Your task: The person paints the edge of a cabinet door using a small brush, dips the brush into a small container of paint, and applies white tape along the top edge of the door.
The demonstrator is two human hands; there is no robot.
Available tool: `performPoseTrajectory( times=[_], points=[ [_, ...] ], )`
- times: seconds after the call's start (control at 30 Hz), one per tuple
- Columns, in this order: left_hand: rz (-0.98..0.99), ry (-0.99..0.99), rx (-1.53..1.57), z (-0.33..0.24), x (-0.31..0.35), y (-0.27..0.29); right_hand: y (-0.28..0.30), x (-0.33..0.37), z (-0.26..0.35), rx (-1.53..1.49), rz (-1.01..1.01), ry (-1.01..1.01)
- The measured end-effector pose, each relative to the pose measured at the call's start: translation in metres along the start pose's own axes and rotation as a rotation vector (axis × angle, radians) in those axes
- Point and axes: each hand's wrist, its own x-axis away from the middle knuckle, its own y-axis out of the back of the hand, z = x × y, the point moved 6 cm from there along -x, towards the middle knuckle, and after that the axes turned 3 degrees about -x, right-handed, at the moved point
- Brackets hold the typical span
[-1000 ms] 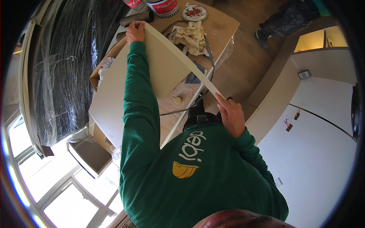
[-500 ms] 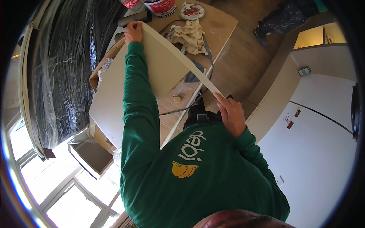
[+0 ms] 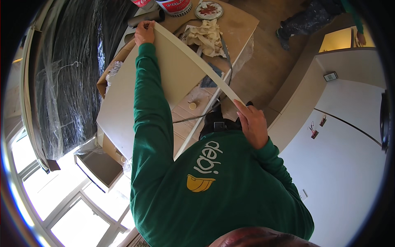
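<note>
A long, narrow cream strip (image 3: 202, 63) runs slantwise along the edge of a beige flat panel (image 3: 177, 76) and reaches past the panel's corner toward my right side. My left hand (image 3: 145, 33) is closed at the far end of the strip, at the panel's top corner. At the near end, my right hand (image 3: 254, 126) grips the strip, index finger laid along it. Its other fingertips are partly hidden. Under the panel lies a worktable (image 3: 240, 31), where a crumpled cream cloth (image 3: 205, 39) sits beside the strip.
A paint bucket (image 3: 176, 6) and a red-stained round lid (image 3: 209, 11) stand at the table's far end. A small round piece (image 3: 192, 106) lies near the panel. Plastic-wrapped boards (image 3: 70, 82) lean at left. Another person's leg (image 3: 304, 24) is at the upper right.
Both my hands keep their holds on the strip, with hardly any shift. At the upper right, the other person's hand has come into view by the lit cabinet.
</note>
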Motion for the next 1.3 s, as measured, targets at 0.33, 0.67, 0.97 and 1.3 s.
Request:
performPoseTrajectory(
  times=[0.33,0.67,0.97,1.3],
  points=[
    [-0.021,-0.041,0.012,0.011,-0.003,-0.004,-0.008,-0.001,-0.007,0.050,0.010,-0.019],
    [-0.028,-0.038,0.011,0.007,-0.002,-0.001,-0.009,0.000,-0.009,0.052,0.000,-0.006],
    [0.003,-0.017,-0.020,0.001,0.000,0.000,-0.009,0.000,-0.010,0.031,0.011,-0.020],
    [0.088,-0.009,-0.003,0.009,-0.004,-0.005,-0.005,0.002,-0.007,0.022,0.016,-0.032]
  ],
)
